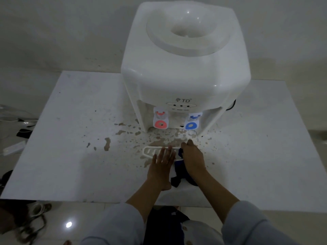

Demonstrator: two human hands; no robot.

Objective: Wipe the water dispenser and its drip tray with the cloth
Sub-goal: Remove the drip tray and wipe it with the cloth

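White table (70, 156) carries the water dispenser (184, 68) at its back centre, red tap (160, 121) and blue tap (192, 123) facing the person. Brown splatter stains (123, 132) spread over the surface in front of it. Drip tray (150, 151) lies detached on the table, just in front of the dispenser base, among the stains. Left hand (161, 165) lies flat, fingers straight, pressing on the tray's middle. Right hand (192, 156) is curled around the dark blue cloth (178, 172), bunched at the tray's right end; cloth tail trails back between both wrists.
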